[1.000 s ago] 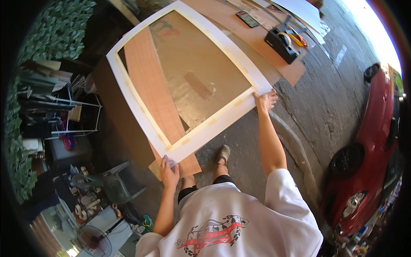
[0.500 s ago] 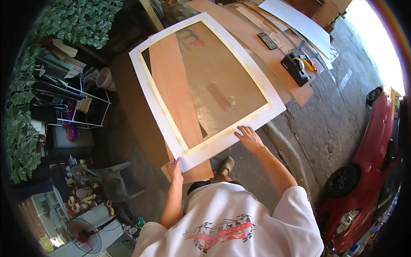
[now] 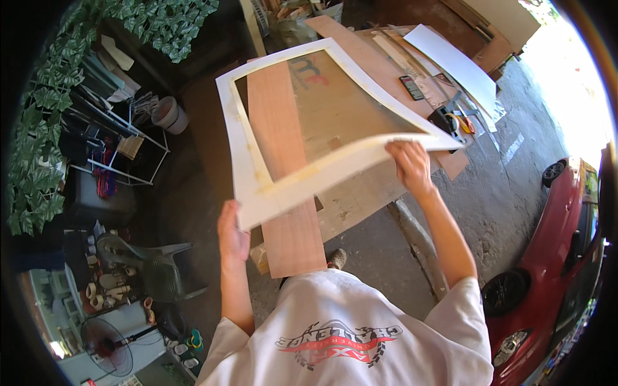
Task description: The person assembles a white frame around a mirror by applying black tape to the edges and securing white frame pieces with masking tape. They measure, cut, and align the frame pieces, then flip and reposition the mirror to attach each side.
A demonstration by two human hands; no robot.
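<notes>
A white rectangular frame [image 3: 250,207], lined along its opening with pale yellow tape, is lifted at its near edge and bends upward there. My left hand [image 3: 233,235] grips its near left corner, the thumb along the edge. On the near side, toward the right, my right hand [image 3: 412,168] has its fingers closed over the raised, bowed edge. Through the opening show a reddish-brown wooden board [image 3: 273,122] and a brown sheet-covered work surface [image 3: 351,199]. The frame's far side reaches over the work surface; whether it touches there I cannot tell.
A black tape dispenser [image 3: 444,121], a phone [image 3: 411,88] and a white sheet [image 3: 450,59] lie at the far right of the work surface. A red car [image 3: 547,257] stands right. At left are a green plastic chair [image 3: 158,267], a white rack [image 3: 151,170] and a fan [image 3: 108,346].
Both hands have raised the frame's near edge, which now bows upward. My left hand has moved left and up, my right hand up and right. The view has shifted slightly.
</notes>
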